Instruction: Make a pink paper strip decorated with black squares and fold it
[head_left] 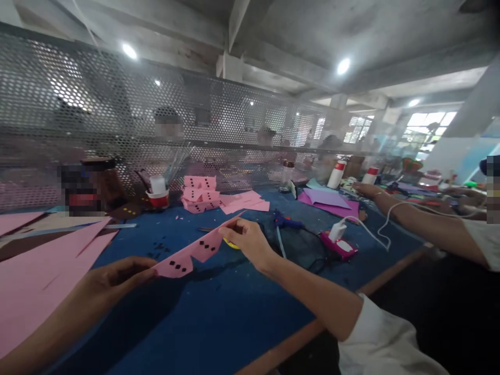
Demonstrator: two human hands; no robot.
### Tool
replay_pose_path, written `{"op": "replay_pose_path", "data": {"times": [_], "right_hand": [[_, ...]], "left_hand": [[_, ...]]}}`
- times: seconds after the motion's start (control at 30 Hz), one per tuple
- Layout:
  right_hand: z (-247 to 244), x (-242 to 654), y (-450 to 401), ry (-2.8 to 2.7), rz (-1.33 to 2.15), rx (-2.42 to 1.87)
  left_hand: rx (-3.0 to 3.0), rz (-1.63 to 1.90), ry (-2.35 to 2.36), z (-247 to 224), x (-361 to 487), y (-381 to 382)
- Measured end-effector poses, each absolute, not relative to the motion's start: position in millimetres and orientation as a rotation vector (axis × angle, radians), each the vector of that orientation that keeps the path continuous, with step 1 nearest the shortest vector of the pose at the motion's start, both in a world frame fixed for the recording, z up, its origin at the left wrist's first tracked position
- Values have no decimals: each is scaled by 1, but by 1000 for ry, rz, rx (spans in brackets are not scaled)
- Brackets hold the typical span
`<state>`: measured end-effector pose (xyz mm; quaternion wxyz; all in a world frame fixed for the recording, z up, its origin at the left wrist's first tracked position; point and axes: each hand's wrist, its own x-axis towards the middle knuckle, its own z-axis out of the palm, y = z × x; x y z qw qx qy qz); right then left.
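Observation:
Between my two hands a strip of pink paper [198, 250] is held above the blue table. It has black diamond-shaped pieces in groups on it and a notch in its lower edge. My left hand [121, 276] pinches the strip's near left end. At the far right end, my right hand [247, 240] grips it between thumb and fingers. Partly hidden behind my right hand, a yellow round thing [231, 244] lies on the table. Beyond the strip stand folded pink paper pieces [200, 195] with similar black marks, beside a pile of plain pink paper [244, 201].
Large pink sheets [58, 265] cover the table's left side. A blue glue gun [288, 221] and a pink power strip [339, 246] with a white plug lie to the right. A red-and-white cup [158, 198] stands by the perforated metal screen [133, 114]. A co-worker's arm [422, 221] reaches in from the right.

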<state>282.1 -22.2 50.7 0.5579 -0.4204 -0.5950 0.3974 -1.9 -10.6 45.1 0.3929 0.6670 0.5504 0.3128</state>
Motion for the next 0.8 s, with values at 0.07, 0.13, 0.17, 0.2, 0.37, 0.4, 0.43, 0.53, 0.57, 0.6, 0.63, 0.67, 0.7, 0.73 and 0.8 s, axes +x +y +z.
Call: {"op": "replay_pose_path", "data": {"times": [0.07, 0.13, 0.17, 0.2, 0.37, 0.4, 0.43, 0.53, 0.57, 0.6, 0.63, 0.67, 0.7, 0.73, 0.8], "right_hand": [[51, 282, -22, -1406, 926, -989], [51, 282, -23, -1419, 912, -985], [52, 281, -24, -1425, 904, -985], [53, 280, -24, -1429, 895, -987], [63, 275, -27, -1442, 840, -1010], [65, 274, -28, -1449, 828, -1010], [67, 272, -29, -1457, 816, -1009], [67, 266, -30, -1469, 791, -1013], [66, 264, -30, -1470, 791, -1015], [65, 262, -31, -1468, 794, -1019], [64, 261, -32, -1466, 799, -1025], [63, 260, -32, -1462, 804, -1029], [62, 260, -33, -1458, 813, -1031], [62, 260, -34, -1449, 827, -1028], [63, 260, -36, -1417, 866, -1000]], "left_hand": [[1724, 787, 1389, 46, -4, -11], [1785, 765, 1390, 47, -6, -13], [1828, 754, 1389, 47, -8, -13], [1874, 770, 1377, 47, -9, -13], [2016, 873, 1266, 40, -18, -9], [2024, 880, 1259, 39, -19, -8], [2033, 894, 1256, 38, -21, -7], [2071, 946, 1291, 37, -23, -5], [2082, 968, 1313, 38, -23, -5], [2091, 993, 1334, 39, -23, -5], [2096, 1011, 1354, 40, -23, -6], [2096, 1020, 1371, 41, -22, -7], [2095, 1022, 1386, 41, -21, -8], [2093, 1019, 1400, 42, -20, -10], [2094, 1028, 1423, 44, -17, -13]]}}
